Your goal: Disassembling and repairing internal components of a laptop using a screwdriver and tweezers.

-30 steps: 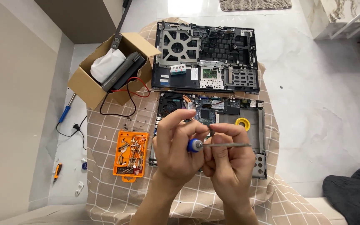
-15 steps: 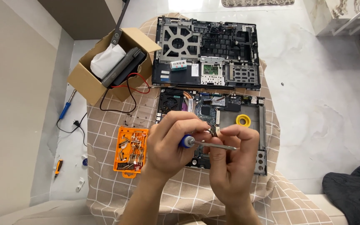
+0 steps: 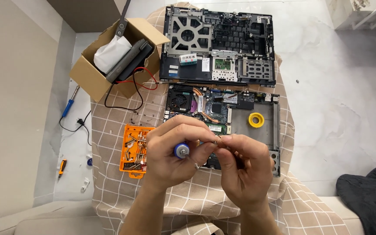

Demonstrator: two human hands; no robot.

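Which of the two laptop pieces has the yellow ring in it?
The nearer laptop base, with the fan and circuit board, just beyond the hands. The farther keyboard frame has no yellow ring.

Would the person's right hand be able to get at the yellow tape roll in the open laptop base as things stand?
Probably yes, once freed: the yellow tape roll lies uncovered just beyond the right hand, but that hand is pinching the tip of the screwdriver.
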